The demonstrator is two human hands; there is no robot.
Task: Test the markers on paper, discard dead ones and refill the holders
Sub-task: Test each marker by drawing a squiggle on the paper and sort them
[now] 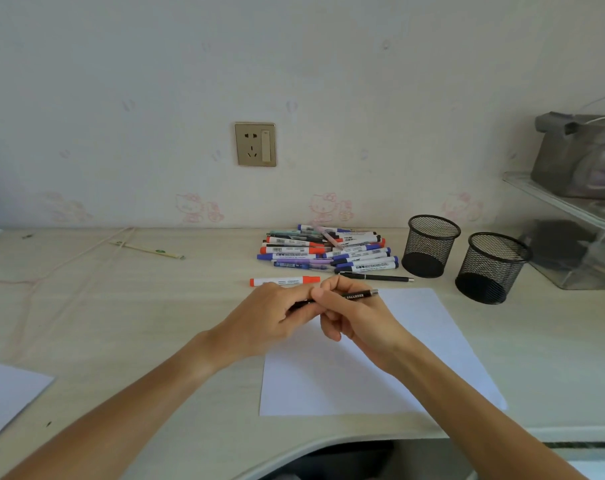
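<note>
Both hands hold one black pen (358, 295) with white digits on its barrel, level above the top edge of a white sheet of paper (370, 368). My left hand (276, 315) grips its left end and my right hand (349, 315) pinches the middle. A pile of markers (325, 251) in red, blue and black lies at the back of the desk. A single red marker (283, 281) lies just beyond my hands, and another black pen (377, 277) lies to its right. Two black mesh holders (429, 245) (491, 268) stand empty on the right.
A clear plastic shelf (571, 209) with grey items stands at the far right. Wrapped chopsticks (148, 250) and a thin cord (51, 271) lie at the left. Another white sheet (6, 396) pokes in at the lower left. A wall socket (255, 144) is above the desk.
</note>
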